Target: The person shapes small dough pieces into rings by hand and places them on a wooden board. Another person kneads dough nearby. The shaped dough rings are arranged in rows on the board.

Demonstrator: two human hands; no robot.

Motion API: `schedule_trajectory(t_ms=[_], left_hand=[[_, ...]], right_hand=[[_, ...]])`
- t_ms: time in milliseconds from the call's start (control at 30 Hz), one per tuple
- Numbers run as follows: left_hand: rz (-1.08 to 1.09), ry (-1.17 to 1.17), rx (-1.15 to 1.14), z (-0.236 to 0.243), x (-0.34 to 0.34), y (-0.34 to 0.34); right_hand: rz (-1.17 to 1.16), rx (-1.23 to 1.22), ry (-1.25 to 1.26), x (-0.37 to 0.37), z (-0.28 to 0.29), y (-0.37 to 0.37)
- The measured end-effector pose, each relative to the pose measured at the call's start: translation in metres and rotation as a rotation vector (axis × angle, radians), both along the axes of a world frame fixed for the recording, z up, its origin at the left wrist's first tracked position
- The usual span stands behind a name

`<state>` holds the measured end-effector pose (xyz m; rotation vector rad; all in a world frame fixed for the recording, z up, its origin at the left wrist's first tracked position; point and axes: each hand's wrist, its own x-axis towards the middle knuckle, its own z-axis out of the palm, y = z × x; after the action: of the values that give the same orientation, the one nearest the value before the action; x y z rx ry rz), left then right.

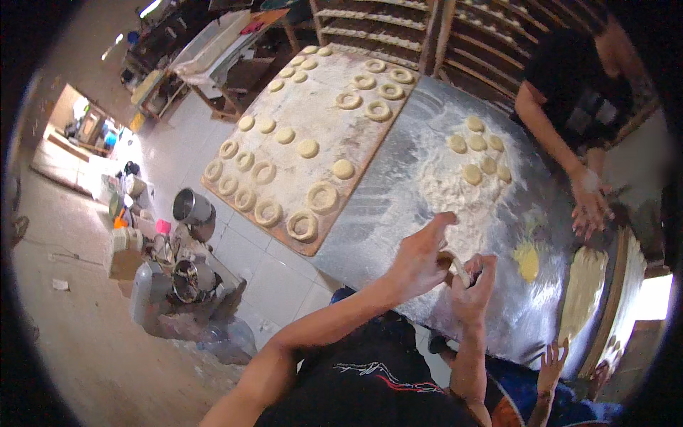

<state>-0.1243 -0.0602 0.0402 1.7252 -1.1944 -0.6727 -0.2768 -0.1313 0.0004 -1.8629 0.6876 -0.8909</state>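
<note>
Between my two hands, above the near part of the metal table (377,192), is a piece of pale dough (460,272), apparently a ring, partly hidden by my fingers. My left hand (421,257) grips its left side, one finger pointing up and away. Curled round the right side is my right hand (472,290). Just beyond my hands lies spread white flour (455,192), with several round dough pieces (477,143) at its far end. To the left, a floured wooden board (313,107) bears several dough rings (321,198) and flat dough rounds (308,148).
Across the table at right stands a person in black, hands (590,203) over the edge. Another person's hand (551,366) is near a long dough strip (583,292). Yellow crumbly stuff (527,260) lies right of mine. Left on the floor are a metal pot (193,206) and a machine (153,292).
</note>
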Motion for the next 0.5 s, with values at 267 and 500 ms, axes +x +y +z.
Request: schedule_trajectory(t_ms=[267,500], left_hand=[[-0.181,0.486,0.047,-0.026,0.072,0.010],[0.564,0.852,-0.374,-0.055,0.067,0.003]], right_hand=[[-0.214,0.359,0.469,0.088,0.004,-0.010],[0.152,0.429,-0.170,0.115,0.000,0.035]])
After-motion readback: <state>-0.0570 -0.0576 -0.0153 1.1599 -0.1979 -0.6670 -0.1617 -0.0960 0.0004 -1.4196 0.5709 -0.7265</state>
